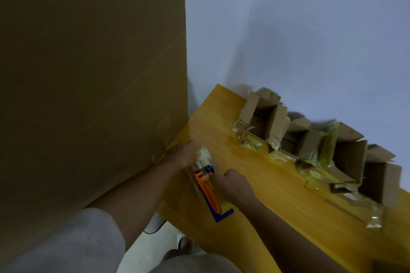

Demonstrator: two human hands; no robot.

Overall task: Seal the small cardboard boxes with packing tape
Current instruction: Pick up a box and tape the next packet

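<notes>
An orange utility knife (209, 193) in a clear and blue blister pack (223, 211) lies near the left edge of the yellow wooden table (277, 188). My left hand (184, 155) grips the far end of the pack, where clear plastic is crumpled. My right hand (233, 184) pinches the pack beside the knife's head. Several small cardboard boxes (264, 117) stand open in a row along the wall, with loose strips of clear tape (250, 143) hanging from their flaps onto the table. No tape roll is visible.
A very large brown cardboard box (93, 73) fills the left side, touching the table's left edge. A white wall (310, 29) backs the table. Below, pale floor and a white slipper (182, 239) show by my knee.
</notes>
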